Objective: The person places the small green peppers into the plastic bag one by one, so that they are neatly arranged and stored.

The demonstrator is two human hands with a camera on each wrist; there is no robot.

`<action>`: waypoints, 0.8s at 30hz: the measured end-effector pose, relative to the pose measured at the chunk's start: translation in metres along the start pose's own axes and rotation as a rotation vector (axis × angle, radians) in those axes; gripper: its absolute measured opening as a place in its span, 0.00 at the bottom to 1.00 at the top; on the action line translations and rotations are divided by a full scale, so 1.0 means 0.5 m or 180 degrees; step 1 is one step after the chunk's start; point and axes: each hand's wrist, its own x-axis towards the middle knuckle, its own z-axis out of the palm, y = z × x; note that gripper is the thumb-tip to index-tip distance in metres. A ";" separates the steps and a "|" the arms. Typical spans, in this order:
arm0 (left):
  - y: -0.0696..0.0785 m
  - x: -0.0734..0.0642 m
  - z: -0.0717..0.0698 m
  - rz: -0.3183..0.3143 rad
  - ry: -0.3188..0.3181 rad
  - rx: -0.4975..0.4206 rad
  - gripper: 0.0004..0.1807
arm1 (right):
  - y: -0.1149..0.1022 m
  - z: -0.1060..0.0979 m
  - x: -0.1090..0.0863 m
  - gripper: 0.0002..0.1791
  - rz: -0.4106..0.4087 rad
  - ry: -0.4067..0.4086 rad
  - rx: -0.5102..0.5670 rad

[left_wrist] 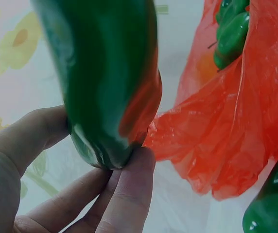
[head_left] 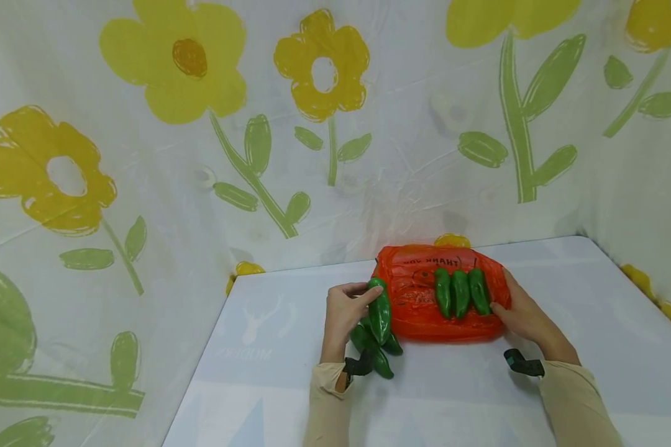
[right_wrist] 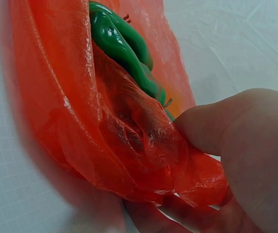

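A green pepper (head_left: 379,313) is pinched by its upper end between the thumb and fingers of my left hand (head_left: 343,310); the left wrist view shows this pepper (left_wrist: 105,82) close up. More green peppers (head_left: 369,347) lie on the table just below it, partly covered by the held one. To the right is a red plastic bag (head_left: 419,326) with printed lettering. Three green peppers (head_left: 460,293) lie side by side on the bag. My right hand (head_left: 528,316) grips the bag's right edge, its thumb on top and fingers beneath the red film (right_wrist: 197,179).
The white table (head_left: 246,385) has faint printed shapes at its left. Behind and around it hangs a white curtain (head_left: 391,149) with yellow flowers and green leaves. Each wrist wears a small black camera (head_left: 522,363).
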 end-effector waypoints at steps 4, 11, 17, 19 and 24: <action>0.005 0.004 0.009 -0.0005 -0.0025 -0.0030 0.23 | -0.001 0.001 -0.001 0.53 -0.0002 0.0000 0.0008; 0.015 0.015 0.028 -0.0006 -0.0101 -0.0058 0.23 | -0.002 0.002 -0.002 0.53 -0.0007 0.0013 0.0010; 0.028 0.021 0.047 0.0002 -0.0192 -0.0133 0.23 | -0.002 0.001 -0.002 0.53 -0.0006 0.0019 -0.0016; 0.031 0.023 0.053 0.0021 -0.0228 -0.0174 0.21 | -0.002 0.001 -0.003 0.54 0.0021 0.0009 -0.0019; 0.036 0.027 0.066 0.0033 -0.0253 -0.0191 0.20 | -0.005 0.000 -0.003 0.54 0.0069 -0.0011 -0.0034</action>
